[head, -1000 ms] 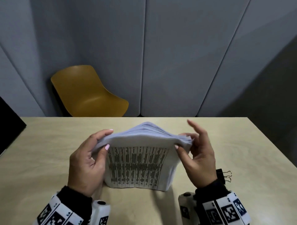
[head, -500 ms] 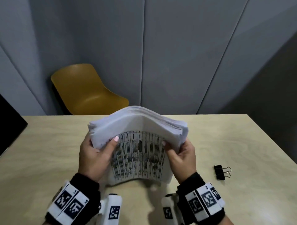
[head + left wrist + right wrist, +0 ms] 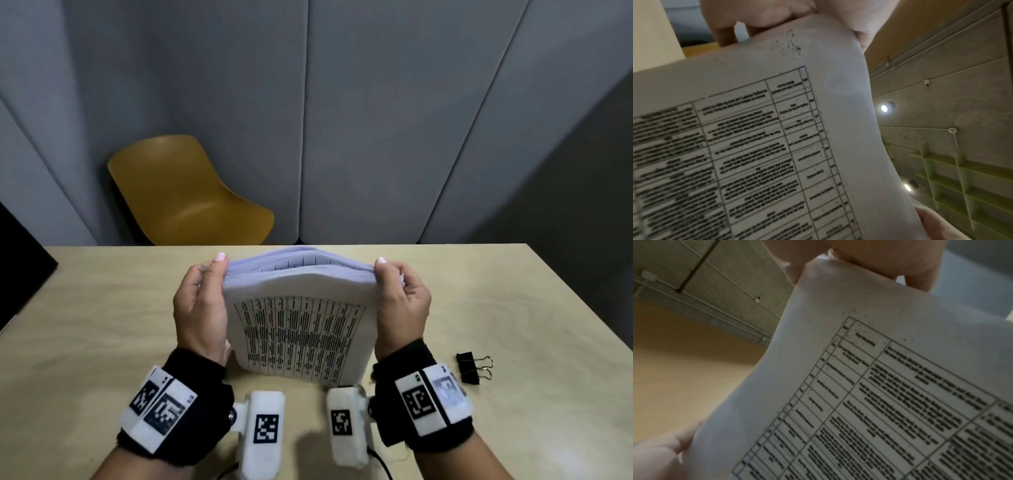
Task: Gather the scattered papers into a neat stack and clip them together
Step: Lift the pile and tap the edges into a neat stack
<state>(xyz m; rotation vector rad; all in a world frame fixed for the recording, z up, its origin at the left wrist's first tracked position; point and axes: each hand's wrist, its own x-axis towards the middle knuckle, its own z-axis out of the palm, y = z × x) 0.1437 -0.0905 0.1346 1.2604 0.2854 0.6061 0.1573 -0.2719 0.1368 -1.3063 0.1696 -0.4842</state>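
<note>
You hold the stack of papers (image 3: 301,329) on edge on the table (image 3: 102,325), its lower edge down on the wood and its printed face, a ruled grid of dark text, turned toward you. Your left hand (image 3: 200,308) clasps the stack's left side, fingers curled around behind the sheets and the thumb tip (image 3: 220,257) up at the top left corner. Your right hand (image 3: 404,305) clasps the stack's right side the same way, its thumb tip (image 3: 380,261) at the top right corner. Both hands are closed on the paper. The top edges of the sheets bow upward between your thumbs and are not level: a few back sheets rise above the front ones.

From the left wrist, the printed sheet (image 3: 777,146) fills the view, with fingers (image 3: 756,14) wrapped over its top. From the right wrist, the same sheet (image 3: 879,386) shows with fingers (image 3: 879,256) over its top corner.

A black binder clip (image 3: 469,368) lies on the table to the right of the stack, just beyond your right wrist, apart from the papers. A yellow chair (image 3: 185,195) stands behind the table, back and left of the stack.
</note>
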